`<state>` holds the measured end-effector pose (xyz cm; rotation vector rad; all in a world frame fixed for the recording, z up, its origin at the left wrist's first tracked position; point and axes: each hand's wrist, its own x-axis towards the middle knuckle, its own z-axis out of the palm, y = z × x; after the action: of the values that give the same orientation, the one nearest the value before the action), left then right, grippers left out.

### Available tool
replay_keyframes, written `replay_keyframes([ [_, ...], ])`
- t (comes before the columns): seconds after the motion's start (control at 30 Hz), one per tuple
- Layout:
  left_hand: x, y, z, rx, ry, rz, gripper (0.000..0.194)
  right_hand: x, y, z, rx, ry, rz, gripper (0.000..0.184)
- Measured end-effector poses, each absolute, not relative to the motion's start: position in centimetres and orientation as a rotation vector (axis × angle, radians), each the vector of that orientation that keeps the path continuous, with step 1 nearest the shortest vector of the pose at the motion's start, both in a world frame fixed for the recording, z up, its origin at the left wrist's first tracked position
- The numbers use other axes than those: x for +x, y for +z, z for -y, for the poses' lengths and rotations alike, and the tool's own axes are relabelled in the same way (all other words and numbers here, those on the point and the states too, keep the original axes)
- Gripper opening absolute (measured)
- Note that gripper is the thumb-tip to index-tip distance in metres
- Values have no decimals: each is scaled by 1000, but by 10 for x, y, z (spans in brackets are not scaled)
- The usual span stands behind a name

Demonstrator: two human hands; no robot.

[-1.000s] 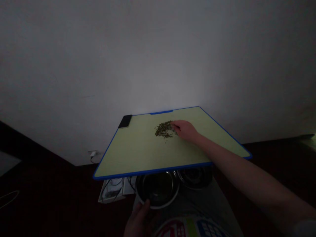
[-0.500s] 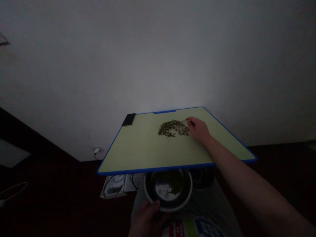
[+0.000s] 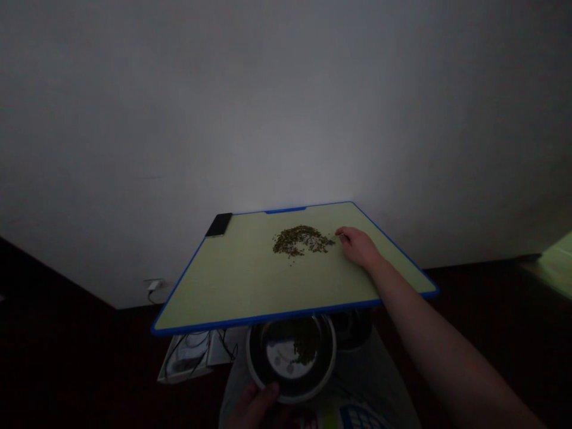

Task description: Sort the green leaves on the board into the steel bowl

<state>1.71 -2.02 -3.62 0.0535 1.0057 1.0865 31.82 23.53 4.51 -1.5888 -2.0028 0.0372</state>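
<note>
A pale green board with a blue edge [image 3: 232, 286] lies tilted across the view, and a heap of small green-brown grains [image 3: 301, 241] sits near its far side. My right hand [image 3: 358, 247] rests on the board just right of the heap, its fingertips pinched close together. Whether they hold anything is too small to tell. Below the board's near edge, my left hand [image 3: 254, 408] is at the rim of a round steel bowl [image 3: 290, 360]. A patch of similar green grains lies inside the bowl.
A black phone [image 3: 218, 224] lies at the board's far left corner. A second steel bowl [image 3: 353, 329] stands partly hidden behind the first. Cables lie on a white box [image 3: 185, 356] under the board, and a plug sits in a wall socket [image 3: 154, 285].
The board and bowl have shifted slightly lower and left in view. My right hand has moved right of the heap, and the heap is more gathered than a second ago.
</note>
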Motion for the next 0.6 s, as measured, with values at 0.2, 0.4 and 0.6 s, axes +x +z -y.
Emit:
replay_keyframes([
  [0.2, 22, -35, 18, 17, 1138, -974, 70, 317, 41, -236, -1651, 74, 2023, 29],
  [0.4, 28, -29, 16, 15, 1111, -1034, 74, 315, 38, -238, -1648, 85, 2024, 29],
  [0.6, 31, -39, 14, 96, 1129, -1066, 61, 309, 40, -235, -1599, 107, 2079, 30],
])
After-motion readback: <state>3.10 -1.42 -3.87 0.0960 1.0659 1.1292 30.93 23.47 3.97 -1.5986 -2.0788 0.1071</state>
